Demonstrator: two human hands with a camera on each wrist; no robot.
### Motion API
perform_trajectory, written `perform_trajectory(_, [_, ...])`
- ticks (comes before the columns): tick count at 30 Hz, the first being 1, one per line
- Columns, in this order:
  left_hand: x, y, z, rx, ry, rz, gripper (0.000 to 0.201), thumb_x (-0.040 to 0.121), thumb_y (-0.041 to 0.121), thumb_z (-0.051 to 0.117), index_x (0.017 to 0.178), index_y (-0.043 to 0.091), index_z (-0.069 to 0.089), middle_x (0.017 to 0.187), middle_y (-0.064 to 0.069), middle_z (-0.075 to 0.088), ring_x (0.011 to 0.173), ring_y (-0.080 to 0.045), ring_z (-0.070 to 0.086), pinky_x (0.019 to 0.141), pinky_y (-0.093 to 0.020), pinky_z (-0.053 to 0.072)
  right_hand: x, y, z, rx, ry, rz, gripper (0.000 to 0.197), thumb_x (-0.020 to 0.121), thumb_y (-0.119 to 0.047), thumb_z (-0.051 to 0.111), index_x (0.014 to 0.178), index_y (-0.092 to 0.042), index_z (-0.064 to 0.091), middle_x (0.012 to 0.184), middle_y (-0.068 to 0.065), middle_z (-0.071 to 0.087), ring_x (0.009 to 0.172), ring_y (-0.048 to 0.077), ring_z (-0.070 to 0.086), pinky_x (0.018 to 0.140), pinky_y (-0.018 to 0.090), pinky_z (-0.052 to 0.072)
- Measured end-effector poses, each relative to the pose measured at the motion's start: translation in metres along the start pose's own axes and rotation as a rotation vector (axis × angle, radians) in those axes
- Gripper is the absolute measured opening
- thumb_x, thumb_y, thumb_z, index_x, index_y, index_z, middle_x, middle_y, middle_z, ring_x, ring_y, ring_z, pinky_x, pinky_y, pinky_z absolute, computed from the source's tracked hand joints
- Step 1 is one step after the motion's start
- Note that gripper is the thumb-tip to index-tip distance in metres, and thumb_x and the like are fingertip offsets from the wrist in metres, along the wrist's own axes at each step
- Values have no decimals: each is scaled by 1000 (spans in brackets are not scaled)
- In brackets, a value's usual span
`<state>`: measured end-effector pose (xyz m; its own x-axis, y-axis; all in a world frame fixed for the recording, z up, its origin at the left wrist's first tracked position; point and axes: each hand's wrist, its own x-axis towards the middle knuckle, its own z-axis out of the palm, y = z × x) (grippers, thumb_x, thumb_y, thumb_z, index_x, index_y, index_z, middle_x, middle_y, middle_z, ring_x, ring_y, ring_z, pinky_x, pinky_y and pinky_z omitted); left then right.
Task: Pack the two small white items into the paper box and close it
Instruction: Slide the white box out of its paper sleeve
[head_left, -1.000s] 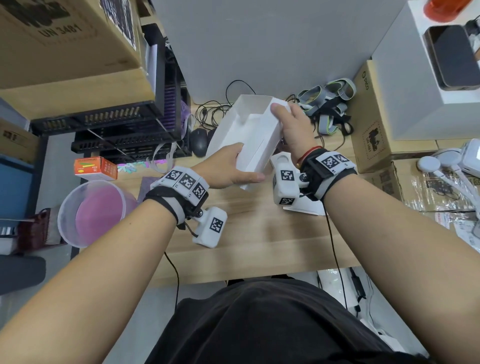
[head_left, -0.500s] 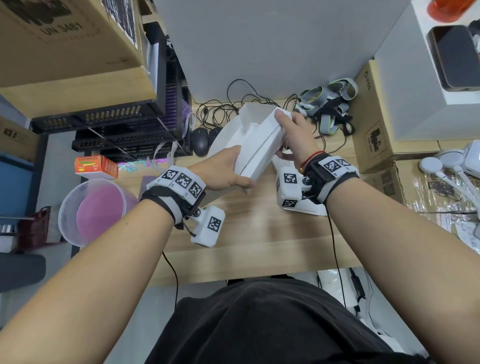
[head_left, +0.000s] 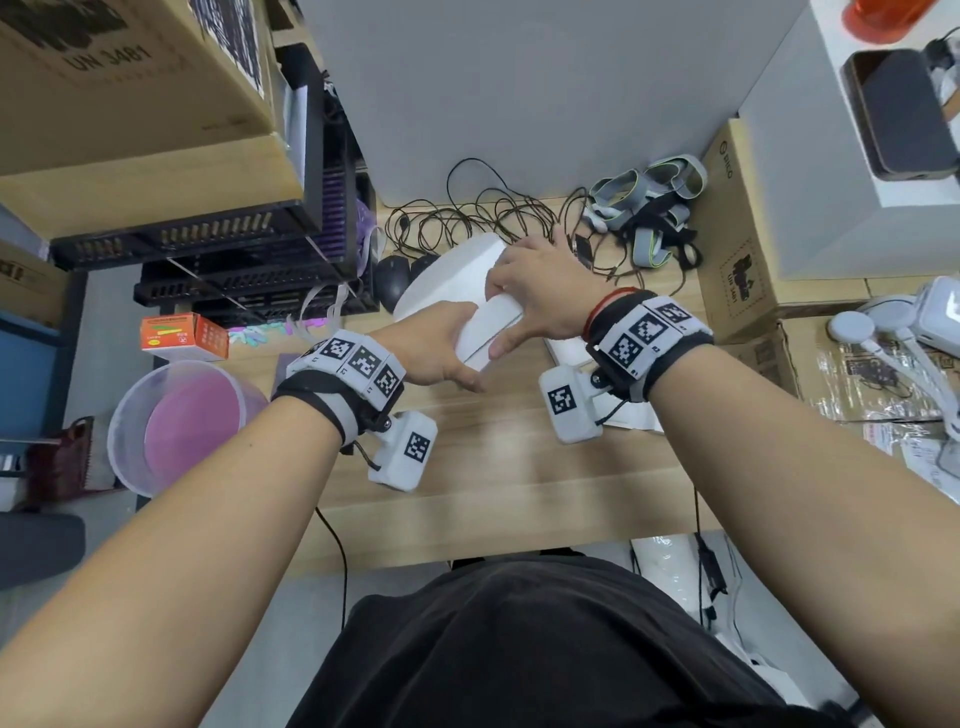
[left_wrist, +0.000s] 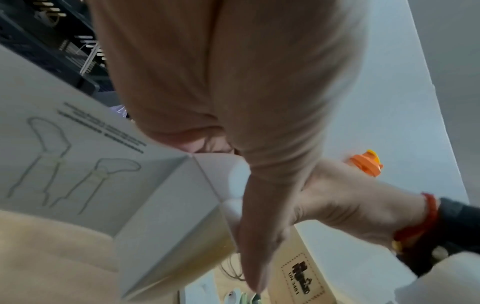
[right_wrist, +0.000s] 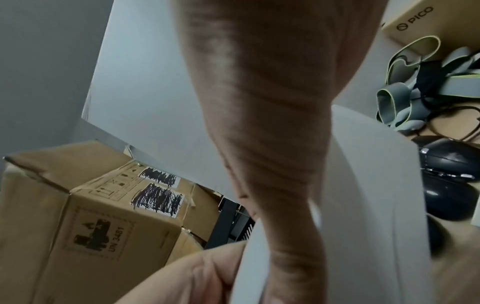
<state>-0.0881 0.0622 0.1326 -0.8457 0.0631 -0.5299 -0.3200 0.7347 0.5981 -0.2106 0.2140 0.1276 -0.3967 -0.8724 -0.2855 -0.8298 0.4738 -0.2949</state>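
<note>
White paper box (head_left: 470, 306), plain card with faint line drawings printed on one face; held tilted above the wooden surface (head_left: 498, 467), near the tangled cables (head_left: 483, 218). Step in hand, as I judge it: closing. My left hand (head_left: 436, 353) grasps its near end; my right hand (head_left: 540, 296) lies over the top, fingers wrapped on the card. The two small white items: not visible, presumably inside. Next move calls for seating the flap squarely without crushing the thin walls.
</note>
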Motion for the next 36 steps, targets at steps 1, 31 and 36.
perform_trajectory(1, [0,0,0,31,-6,-8,53,66,32,91,99,14,53,88,4,57,78,-14,52,62,-26,40,0,0,-1,-15,3,6,83,51,-84,66,110,-26,66,120,-3,55,127,27,37,113,60,9])
perform_trajectory(31, [-8,-7,-23,69,156,-41,64,41,69,85,89,31,69,86,12,72,93,-13,64,95,-45,48,2,-19,3,352,-6,51,58,61,-55,87,96,-18,62,77,-5,58,68,11,48,55,23,34])
perform_trajectory(36, [-9,-5,-22,69,233,-26,54,63,48,90,107,23,72,94,11,68,104,-16,63,100,-40,47,0,-12,4,392,21,69,49,65,-53,86,89,-17,63,72,-4,56,63,13,45,55,28,33])
